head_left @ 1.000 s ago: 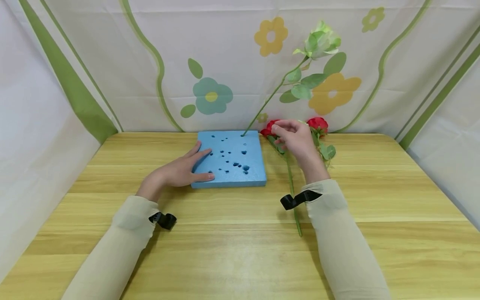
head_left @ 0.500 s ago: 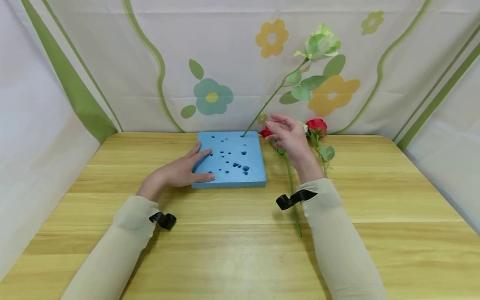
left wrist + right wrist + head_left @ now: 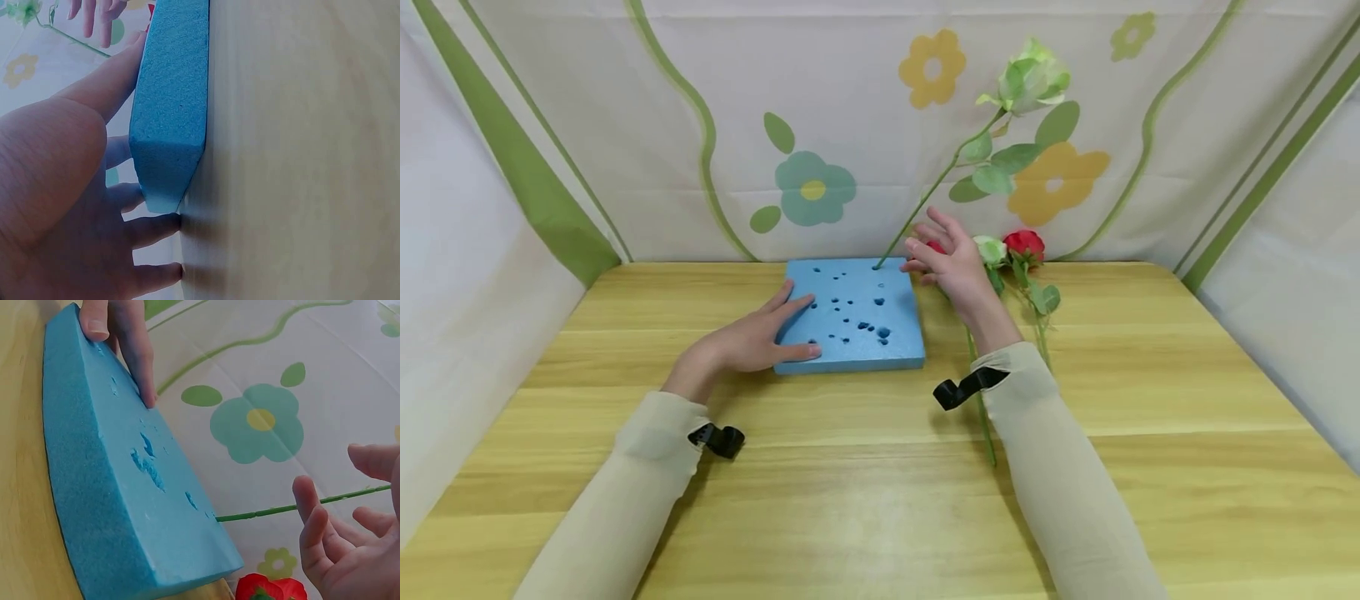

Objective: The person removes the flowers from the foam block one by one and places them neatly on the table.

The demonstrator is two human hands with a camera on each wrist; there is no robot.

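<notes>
A light blue foam block (image 3: 891, 358), pitted with several holes, lies flat on the table. My left hand (image 3: 741, 342) rests on its left edge, thumb and index finger spread over the top; in the left wrist view other fingertips (image 3: 165, 225) reach down to the tabletop. From a hole near the block's back edge leans a pale green-white rose (image 3: 1033, 79), its stem (image 3: 936, 183) slanting up to the right. My right hand (image 3: 958, 271) hovers by that stem's lower part, holding nothing, its fingers loosely bent and apart. In the right wrist view the stem (image 3: 262, 512) passes behind the fingers.
Right of the block lie a red rose (image 3: 1025, 244), a green-white rose (image 3: 991, 250) and another red rose (image 3: 936, 247), mostly hidden by my right hand. One long stem (image 3: 987, 433) runs toward me beneath the right wrist. A flower-print curtain (image 3: 647, 175) hangs behind the wooden table (image 3: 820, 517).
My right hand has moved left and up from above the lying roses toward the upright stem, its fingers opening wider. The left hand stays on the block. The head view has shifted slightly.
</notes>
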